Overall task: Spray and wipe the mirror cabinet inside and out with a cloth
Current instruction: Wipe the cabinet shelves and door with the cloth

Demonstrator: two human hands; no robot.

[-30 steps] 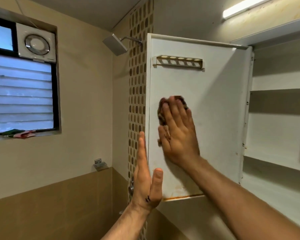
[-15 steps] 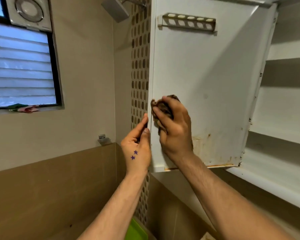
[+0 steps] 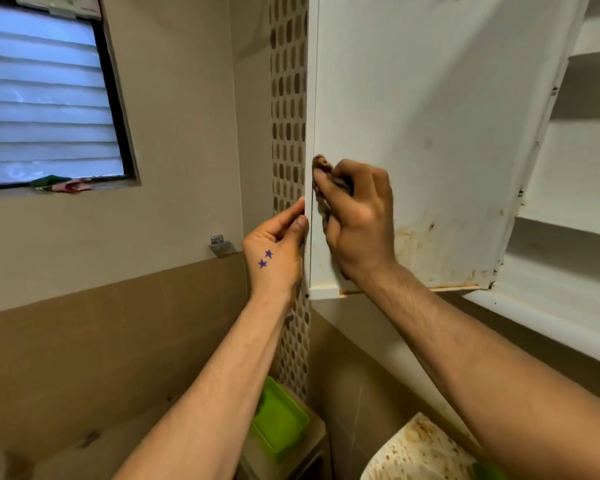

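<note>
The white cabinet door (image 3: pixel 430 116) stands swung open, its inner face towards me, with rust stains along the lower edge. My right hand (image 3: pixel 359 220) grips a brown cloth (image 3: pixel 323 166) and presses it against the door's inner face near the free left edge. My left hand (image 3: pixel 278 251) pinches that free edge between thumb and fingers, just left of the cloth. To the right are the cabinet's white shelves (image 3: pixel 575 233), which look bare. No spray bottle is in view.
A louvred window (image 3: pixel 45 98) with a small cloth on its sill is at the left. A mosaic tile strip (image 3: pixel 288 98) runs behind the door edge. Below are a green tray (image 3: pixel 279 417) and a speckled basin rim (image 3: pixel 420 448).
My right hand slid the cloth down and left to the door's edge. My left hand went from flat against the edge to pinching it. The view tilted downward.
</note>
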